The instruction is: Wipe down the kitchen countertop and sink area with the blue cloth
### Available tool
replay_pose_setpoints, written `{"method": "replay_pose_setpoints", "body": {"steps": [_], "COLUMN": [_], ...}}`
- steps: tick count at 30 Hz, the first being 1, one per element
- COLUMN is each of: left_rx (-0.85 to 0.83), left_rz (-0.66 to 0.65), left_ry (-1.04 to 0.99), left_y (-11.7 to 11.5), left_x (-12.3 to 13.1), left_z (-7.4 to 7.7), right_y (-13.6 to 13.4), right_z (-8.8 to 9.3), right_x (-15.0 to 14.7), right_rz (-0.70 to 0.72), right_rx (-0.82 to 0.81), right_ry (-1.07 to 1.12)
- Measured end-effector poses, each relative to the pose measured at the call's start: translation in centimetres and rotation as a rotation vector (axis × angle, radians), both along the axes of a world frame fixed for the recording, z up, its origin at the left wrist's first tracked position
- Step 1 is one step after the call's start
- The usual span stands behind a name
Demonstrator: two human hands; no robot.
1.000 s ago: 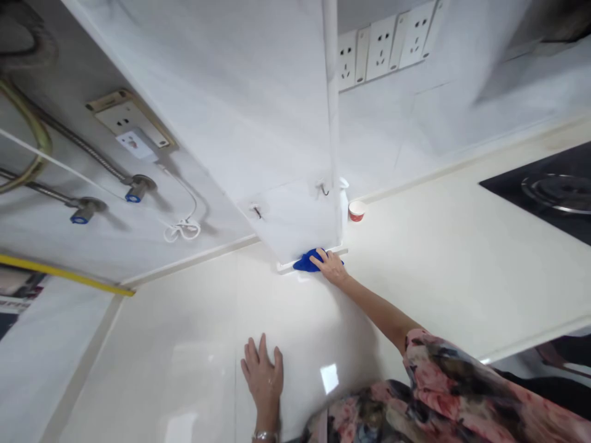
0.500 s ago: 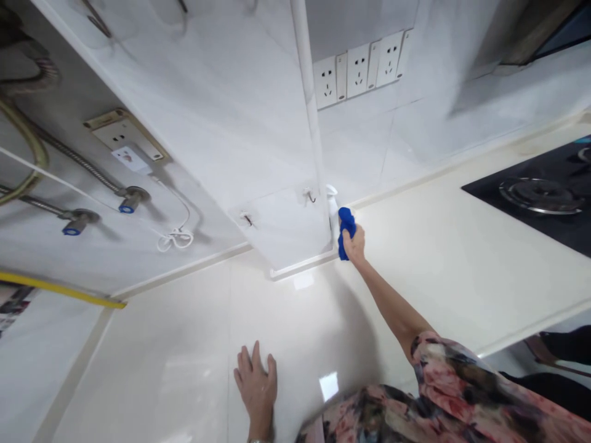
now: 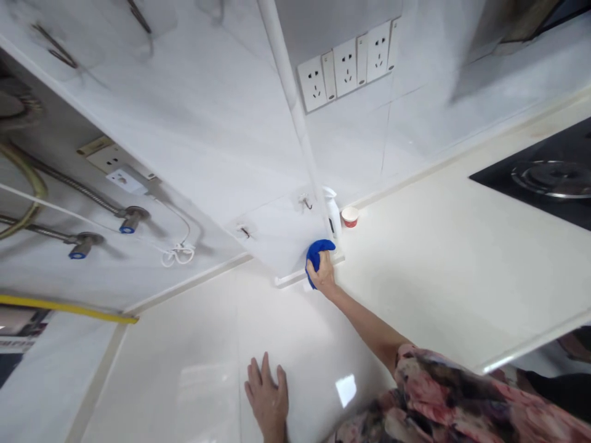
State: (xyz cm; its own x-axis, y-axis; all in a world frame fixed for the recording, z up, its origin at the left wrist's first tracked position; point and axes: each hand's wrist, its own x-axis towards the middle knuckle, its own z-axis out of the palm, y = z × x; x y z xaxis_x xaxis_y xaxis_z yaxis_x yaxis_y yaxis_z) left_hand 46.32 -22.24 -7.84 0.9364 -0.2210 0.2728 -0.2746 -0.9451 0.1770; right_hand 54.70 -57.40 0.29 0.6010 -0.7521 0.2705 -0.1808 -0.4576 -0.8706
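Against the wall (image 3: 277, 237), cloth (image 3: 318, 251) (blue) pressed.

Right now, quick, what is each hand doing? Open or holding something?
Left hand: open, flat on the countertop, holding nothing.
Right hand: closed on a blue cloth, against the base of the tiled pillar.

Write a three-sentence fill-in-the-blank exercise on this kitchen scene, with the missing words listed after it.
1. The right hand presses a ____ cloth against the base of the white pillar.
2. The left hand holds nothing and lies flat on the cream ____.
3. Beside the white bottle at the wall stands a small ____ cup.

Missing words: blue; countertop; red
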Motion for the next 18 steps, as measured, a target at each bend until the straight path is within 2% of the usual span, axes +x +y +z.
{"method": "replay_pose_setpoints", "body": {"steps": [2,4,6,8,12,18], "left_rx": [-0.01,-0.019,-0.023,-0.02,-0.005,-0.037], "left_rz": [0.002,0.011,0.023,0.029,0.044,0.063], "left_ry": [-0.002,0.006,0.025,0.049,0.089,0.065], "left_y": [0.1,0.1,-0.1,-0.3,-0.4,0.2], "left_x": [0.1,0.1,0.1,0.1,0.0,0.3], "left_z": [-0.1,-0.1,0.1,0.4,0.7,-0.3], "right_y": [-1.2,-2.7,-4.2,-5.5,-6.5,-6.8], "right_z": [-1.7,-3.4,-4.6,-5.0,-3.2,2.3], "right_x": [-1.8,-3.7,-4.9,-5.0,-2.2,1.9], "right_rz": [0.047,0.036,-0.047,-0.128,-0.152,-0.258], "right_rx": [-0.017,0.001,0.036,0.047,-0.022,-0.199], "right_ry": [0.014,0.013,-0.01,-0.046,-0.121,-0.213]}}
